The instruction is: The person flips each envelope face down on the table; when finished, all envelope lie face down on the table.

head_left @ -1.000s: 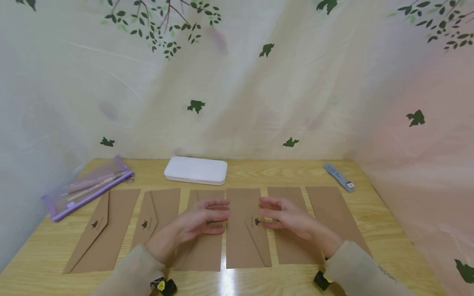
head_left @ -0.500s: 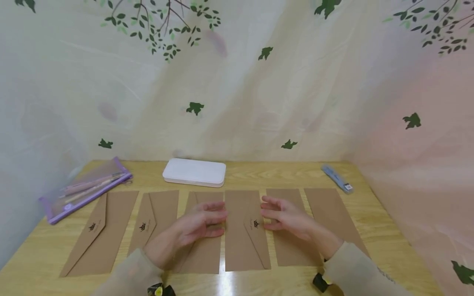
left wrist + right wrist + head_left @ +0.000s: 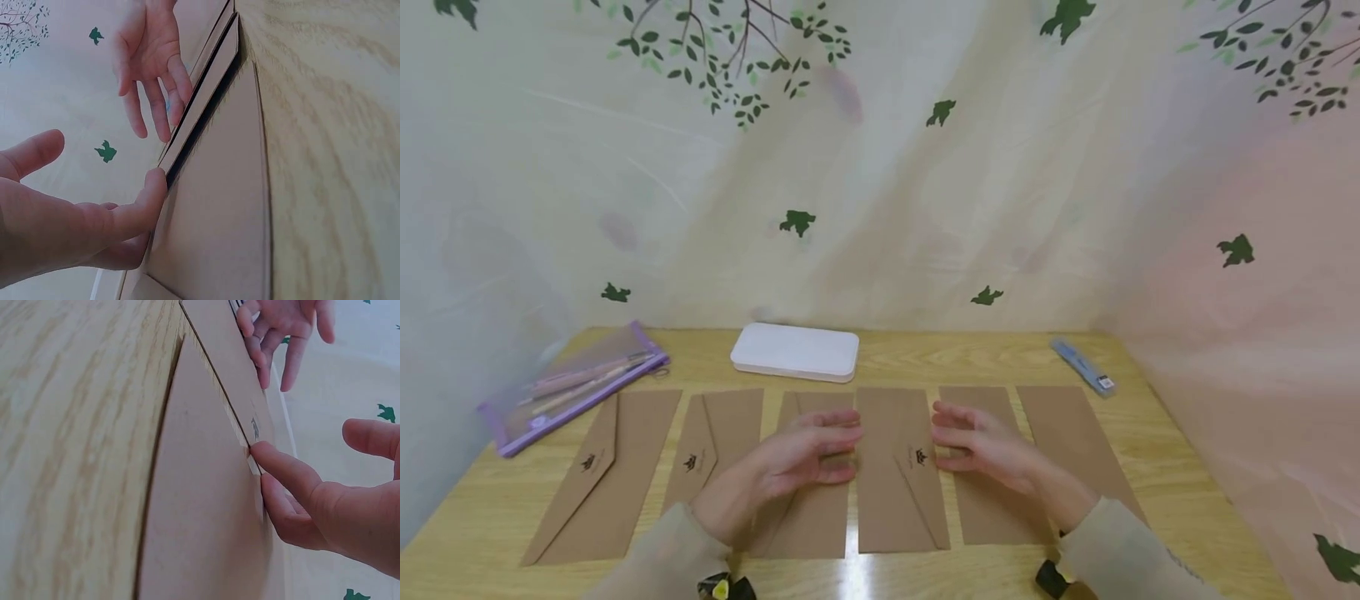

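Note:
Several brown paper envelopes lie side by side in a row. Between my hands is the envelope with its flap on the right and a small black crown print. My left hand is at its left edge, palm turned inward, fingers loosely extended over the neighbouring flapped envelope. Facing it, my right hand has its fingertips at the right edge, above a plain envelope. In the wrist views, fingertips of the left hand and the right hand come right at the envelope edges. Neither hand grips anything.
Two crown-printed envelopes lie at left, being the outermost envelope. A plain envelope ends the row at right. Behind stand a purple-edged clear pouch with pens, a white flat case and a slim blue packet.
The head view has tilted slightly, so the table sits a little lower. Both hands keep nearly the same pose, and the envelopes lie as before.

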A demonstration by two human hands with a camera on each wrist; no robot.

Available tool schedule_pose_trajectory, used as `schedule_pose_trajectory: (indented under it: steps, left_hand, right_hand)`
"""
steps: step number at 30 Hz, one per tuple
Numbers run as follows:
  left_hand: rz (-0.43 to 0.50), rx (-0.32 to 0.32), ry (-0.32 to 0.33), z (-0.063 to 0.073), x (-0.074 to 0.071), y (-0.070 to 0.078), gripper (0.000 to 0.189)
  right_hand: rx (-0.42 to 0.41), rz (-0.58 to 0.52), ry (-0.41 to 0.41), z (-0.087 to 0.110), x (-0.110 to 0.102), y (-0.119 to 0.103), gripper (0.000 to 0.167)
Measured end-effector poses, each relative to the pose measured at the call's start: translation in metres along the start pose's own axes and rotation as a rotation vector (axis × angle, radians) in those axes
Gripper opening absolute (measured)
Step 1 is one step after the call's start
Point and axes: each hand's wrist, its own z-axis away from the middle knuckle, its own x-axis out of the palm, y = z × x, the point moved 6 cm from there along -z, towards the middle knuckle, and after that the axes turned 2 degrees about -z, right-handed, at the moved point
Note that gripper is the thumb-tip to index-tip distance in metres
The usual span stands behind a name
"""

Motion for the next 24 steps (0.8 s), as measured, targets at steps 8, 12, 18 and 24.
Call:
schedule_pose_trajectory:
  steps: [8,12,18,24]
  left_hand:
    - [-0.008,0.002,-0.005,-0.001,0.0053,-0.0042,0.078]
    - [0.02,0.003,-0.001,-0.0006,0.0057,-0.0069,0.078]
    - [0.062,0.012,0.007,0.0005,0.0063,-0.0084,0.076]
    - [0.077,0.028,-0.006,-0.0029,0.0086,-0.0087,0.076]
  right_hand:
    - [0.004,-0.015,0.009,0.0001,-0.0013,0.0024,0.073]
    - [0.007,-0.01,-0.001,-0.0006,0.001,0.0041,0.074]
    - [0.002,0.003,0.002,-0.0016,0.0026,0.0046,0.074]
    - [-0.007,0.023,0.013,-0.0004,-0.0002,0.0008,0.073]
